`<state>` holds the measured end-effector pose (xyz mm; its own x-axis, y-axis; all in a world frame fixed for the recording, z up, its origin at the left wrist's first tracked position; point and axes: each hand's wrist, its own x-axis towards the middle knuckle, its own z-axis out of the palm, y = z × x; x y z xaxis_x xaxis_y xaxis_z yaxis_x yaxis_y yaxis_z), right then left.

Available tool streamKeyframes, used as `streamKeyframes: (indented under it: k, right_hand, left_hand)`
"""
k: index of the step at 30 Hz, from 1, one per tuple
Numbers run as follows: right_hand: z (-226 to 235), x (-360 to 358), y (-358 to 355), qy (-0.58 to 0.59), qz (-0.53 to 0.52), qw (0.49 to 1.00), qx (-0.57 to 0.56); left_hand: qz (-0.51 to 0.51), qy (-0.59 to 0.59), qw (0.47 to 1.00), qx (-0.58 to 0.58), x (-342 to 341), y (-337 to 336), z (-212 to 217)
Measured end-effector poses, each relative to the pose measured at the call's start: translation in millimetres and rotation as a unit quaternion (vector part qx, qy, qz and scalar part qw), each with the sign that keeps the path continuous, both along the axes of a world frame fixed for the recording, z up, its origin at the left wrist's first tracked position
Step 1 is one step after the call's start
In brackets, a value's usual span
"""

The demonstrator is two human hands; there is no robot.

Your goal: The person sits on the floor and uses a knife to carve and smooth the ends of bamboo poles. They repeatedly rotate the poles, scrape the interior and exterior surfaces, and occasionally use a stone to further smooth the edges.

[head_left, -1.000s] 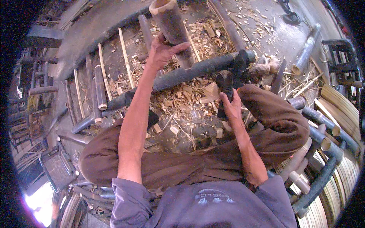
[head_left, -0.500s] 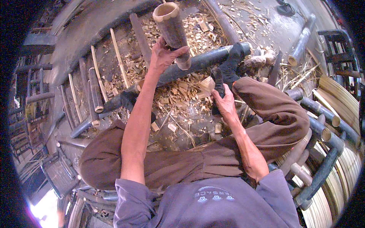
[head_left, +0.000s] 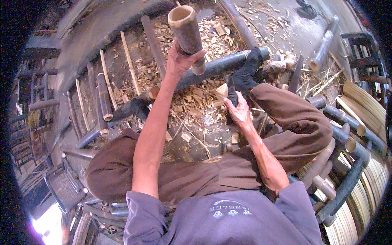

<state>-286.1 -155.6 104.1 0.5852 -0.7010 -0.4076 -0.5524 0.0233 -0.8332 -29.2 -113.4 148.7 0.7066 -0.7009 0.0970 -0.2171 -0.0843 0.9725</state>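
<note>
3 thin pale sticks (head_left: pixel 130 61) lie on the left. Next, the left hand (head_left: pixel 179 59) is wrapped around a fat bamboo tube (head_left: pixel 187 34), with its wide open end up. The tube's low end is at a long dark pole (head_left: pixel 218 66); I cannot tell if they touch. Wood chips (head_left: pixel 195 98) lie below the pole. The right hand (head_left: pixel 240 111) is closed around a dark tool (head_left: pixel 232 98), near a black sock (head_left: pixel 247 75). Farther right lies 1 bamboo pipe (head_left: pixel 325 43).
</note>
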Motion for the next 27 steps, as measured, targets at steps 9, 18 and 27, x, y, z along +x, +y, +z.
streamKeyframes:
  k: [9, 18, 27]
  right_hand:
    - [-23, -8, 0, 0.003, -0.012, 0.999, -0.036]
    - [-20, -7, -1, -0.007, 0.007, 1.000, -0.022]
    - [10, -1, 2, 0.001, 0.004, 0.998, -0.065]
  left_hand:
    - [0.108, 0.180, 0.958, -0.197, 15, -16, 35]
    - [0.126, 0.163, 0.967, -0.147, 22, -7, 21]
    - [0.068, 0.018, 0.997, -0.040, -10, 2, 8]
